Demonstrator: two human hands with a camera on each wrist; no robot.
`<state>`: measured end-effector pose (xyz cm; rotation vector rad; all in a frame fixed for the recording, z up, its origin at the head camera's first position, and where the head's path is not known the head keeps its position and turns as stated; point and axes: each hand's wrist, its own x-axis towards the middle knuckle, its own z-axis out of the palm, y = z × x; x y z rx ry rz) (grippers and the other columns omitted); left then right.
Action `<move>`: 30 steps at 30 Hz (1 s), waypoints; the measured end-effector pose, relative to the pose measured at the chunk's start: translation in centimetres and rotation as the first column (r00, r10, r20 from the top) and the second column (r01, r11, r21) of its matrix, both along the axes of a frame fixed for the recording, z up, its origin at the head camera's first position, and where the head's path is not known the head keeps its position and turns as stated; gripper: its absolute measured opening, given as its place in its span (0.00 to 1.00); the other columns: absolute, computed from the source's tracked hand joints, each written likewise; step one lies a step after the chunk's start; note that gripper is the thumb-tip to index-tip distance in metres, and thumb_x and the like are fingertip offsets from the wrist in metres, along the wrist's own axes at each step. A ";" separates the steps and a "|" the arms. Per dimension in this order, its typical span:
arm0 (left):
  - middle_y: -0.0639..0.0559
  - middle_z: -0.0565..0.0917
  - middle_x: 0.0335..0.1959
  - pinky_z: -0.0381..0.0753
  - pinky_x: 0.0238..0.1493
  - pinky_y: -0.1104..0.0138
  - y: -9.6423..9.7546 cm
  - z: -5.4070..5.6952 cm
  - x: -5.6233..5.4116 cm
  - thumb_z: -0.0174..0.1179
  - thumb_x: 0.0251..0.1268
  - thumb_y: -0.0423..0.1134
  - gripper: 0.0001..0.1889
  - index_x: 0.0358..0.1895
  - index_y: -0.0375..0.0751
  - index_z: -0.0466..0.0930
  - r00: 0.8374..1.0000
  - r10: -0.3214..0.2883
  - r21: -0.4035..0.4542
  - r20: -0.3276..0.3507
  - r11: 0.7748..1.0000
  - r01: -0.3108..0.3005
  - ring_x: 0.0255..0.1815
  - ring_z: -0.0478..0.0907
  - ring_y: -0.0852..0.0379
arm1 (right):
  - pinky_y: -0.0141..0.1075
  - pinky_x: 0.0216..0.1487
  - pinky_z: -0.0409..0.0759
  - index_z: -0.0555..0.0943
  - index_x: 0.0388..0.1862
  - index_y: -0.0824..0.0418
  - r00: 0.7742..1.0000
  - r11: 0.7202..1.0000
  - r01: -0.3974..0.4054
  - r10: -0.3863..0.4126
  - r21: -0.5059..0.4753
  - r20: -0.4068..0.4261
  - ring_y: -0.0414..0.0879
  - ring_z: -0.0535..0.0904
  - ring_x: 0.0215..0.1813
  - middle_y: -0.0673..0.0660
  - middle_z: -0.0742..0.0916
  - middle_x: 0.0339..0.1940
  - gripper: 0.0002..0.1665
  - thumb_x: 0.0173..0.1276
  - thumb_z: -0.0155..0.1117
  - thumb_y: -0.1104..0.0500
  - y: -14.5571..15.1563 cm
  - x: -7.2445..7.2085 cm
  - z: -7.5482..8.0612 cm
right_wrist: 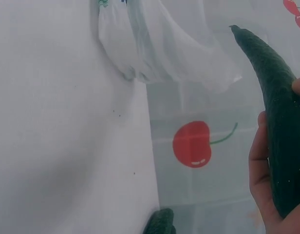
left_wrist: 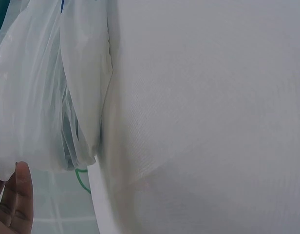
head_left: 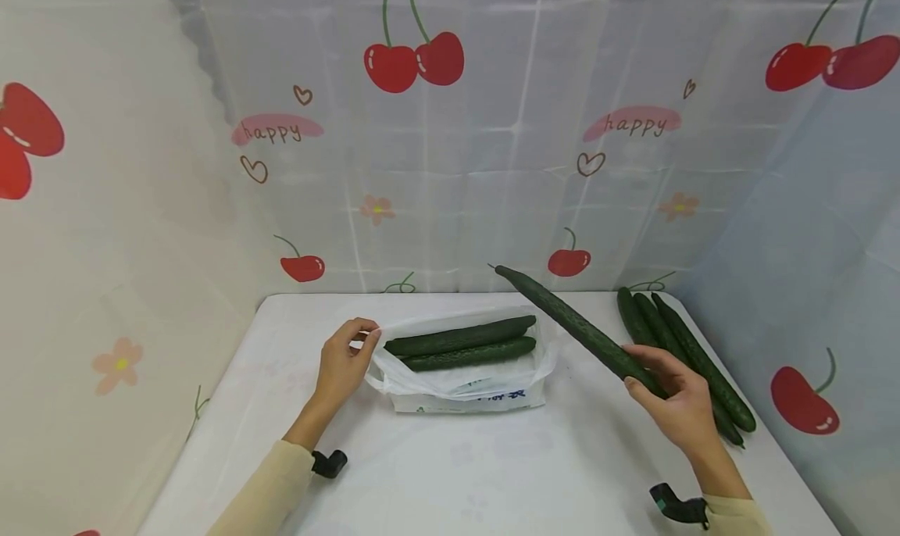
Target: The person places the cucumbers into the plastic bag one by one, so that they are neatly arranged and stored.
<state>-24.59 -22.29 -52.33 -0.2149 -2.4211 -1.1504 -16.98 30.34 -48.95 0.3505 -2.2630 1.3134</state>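
Note:
My right hand (head_left: 671,395) grips a long dark green cucumber (head_left: 573,321) near its lower end, its thin stem tip pointing up and left. In the right wrist view the fingers wrap round this cucumber (right_wrist: 279,112). On the table lies a white plastic bag (head_left: 467,389), its mouth spread, with two cucumbers (head_left: 460,337) side by side inside. My left hand (head_left: 344,360) pinches the bag's left edge between thumb and fingers. The left wrist view shows the fingertips (left_wrist: 23,178) at the edge of the bag (left_wrist: 43,97).
At the table's right side several more cucumbers (head_left: 703,356) lie together, partly behind my right hand. The white table (head_left: 450,473) backs onto a curtain (head_left: 478,169) printed with cherries, and similar curtains hang on both sides.

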 end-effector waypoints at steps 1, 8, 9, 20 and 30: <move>0.56 0.90 0.49 0.87 0.44 0.67 0.0 0.0 0.0 0.64 0.80 0.46 0.06 0.51 0.53 0.86 1.000 -0.001 0.000 -0.001 1.000 0.001 0.50 0.89 0.55 | 0.17 0.52 0.82 0.85 0.63 0.65 1.000 1.000 -0.011 0.011 -0.001 0.005 0.26 0.85 0.55 0.32 0.86 0.58 0.29 0.63 0.72 0.79 -0.1 0.0 0.0; 0.56 0.90 0.49 0.86 0.44 0.67 0.1 0.1 0.0 0.64 0.80 0.46 0.06 0.51 0.53 0.86 1.000 -0.004 0.006 -0.004 1.000 0.004 0.50 0.89 0.55 | 0.21 0.49 0.84 0.85 0.62 0.64 0.994 0.994 -0.104 0.104 0.017 0.033 0.28 0.86 0.52 0.35 0.87 0.57 0.30 0.62 0.73 0.79 -0.6 -0.2 0.1; 0.56 0.90 0.49 0.86 0.44 0.67 0.1 0.1 0.0 0.64 0.80 0.46 0.06 0.51 0.53 0.86 1.000 -0.003 0.005 -0.003 1.000 0.003 0.50 0.89 0.55 | 0.22 0.49 0.84 0.85 0.62 0.64 0.992 0.992 -0.125 0.124 0.021 0.033 0.29 0.86 0.51 0.36 0.88 0.57 0.30 0.62 0.73 0.79 -0.6 -0.2 0.2; 0.56 0.90 0.50 0.86 0.44 0.67 0.0 0.1 0.1 0.64 0.80 0.46 0.06 0.52 0.53 0.86 1.000 -0.006 0.010 -0.006 1.000 0.006 0.50 0.89 0.55 | 0.25 0.53 0.85 0.87 0.60 0.58 0.931 0.938 -0.339 0.325 0.066 0.167 0.34 0.86 0.54 0.41 0.90 0.57 0.28 0.63 0.74 0.75 -2.2 -0.6 1.3; 0.55 0.90 0.50 0.87 0.43 0.66 0.0 0.1 0.0 0.64 0.81 0.47 0.06 0.51 0.53 0.86 1.000 -0.009 0.006 -0.007 1.000 0.009 0.50 0.90 0.53 | 0.32 0.49 0.86 0.88 0.58 0.47 0.876 0.872 -0.454 0.399 0.185 0.270 0.40 0.86 0.46 0.49 0.92 0.52 0.25 0.66 0.74 0.68 -3.7 -2.7 2.3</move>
